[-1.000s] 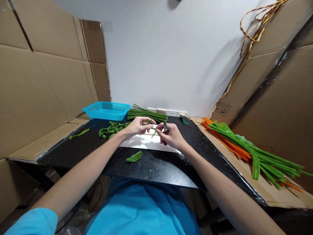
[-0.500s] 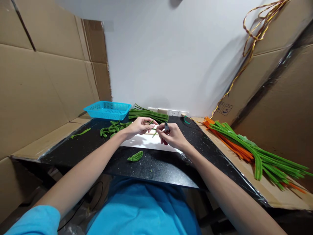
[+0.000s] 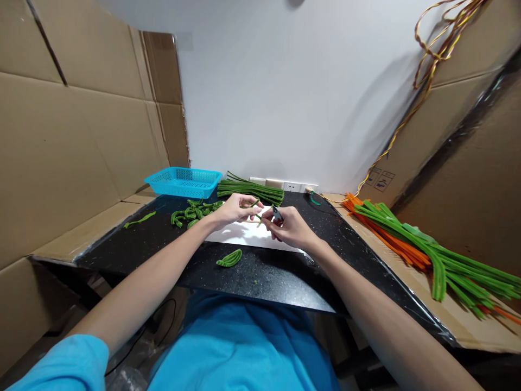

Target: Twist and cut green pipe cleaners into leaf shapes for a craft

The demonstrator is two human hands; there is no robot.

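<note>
My left hand (image 3: 235,208) pinches a thin green pipe cleaner (image 3: 255,205) above a white sheet (image 3: 244,233) on the black table (image 3: 260,274). Close beside it, my right hand (image 3: 290,227) is closed on a small dark cutter (image 3: 277,214) and also touches the same green piece. The two hands nearly meet over the sheet. A bent green leaf shape (image 3: 229,258) lies on the table just in front of the hands.
A pile of bent green pieces (image 3: 192,211) lies left of the hands, a blue basket (image 3: 184,181) behind it. A straight green bundle (image 3: 250,190) rests at the back. Green and orange stems (image 3: 423,252) cover the cardboard on the right. Cardboard walls flank both sides.
The hands stay together on the green piece, shifting only slightly. The view has tilted a little, so everything sits a bit higher and to the right.
</note>
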